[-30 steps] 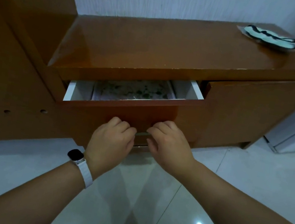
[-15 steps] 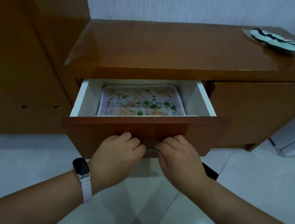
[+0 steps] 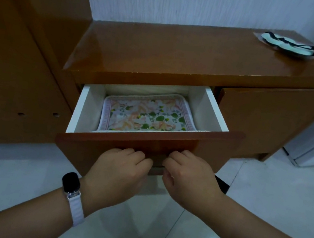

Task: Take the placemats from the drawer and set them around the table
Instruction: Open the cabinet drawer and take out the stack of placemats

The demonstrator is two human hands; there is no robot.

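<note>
Left hand [image 3: 118, 172] and right hand [image 3: 187, 178] side by side on the front of the open drawer [image 3: 105, 147] — fingers [image 3: 131, 153] curled round its handle — floral placemats [image 3: 148, 115] lying flat inside the drawer.

A home — glossy wooden sideboard [image 3: 183, 54], tiled floor [image 3: 263, 199], papered wall [image 3: 171, 0]

Two hands are counted: left hand [image 3: 118, 172], right hand [image 3: 189, 178]. One drawer [image 3: 147, 148] is held by both. One placemat [image 3: 148, 114] is seen just beyond them; any beneath cannot be counted. One packet [image 3: 288, 46] is located well beyond the right hand.
</note>
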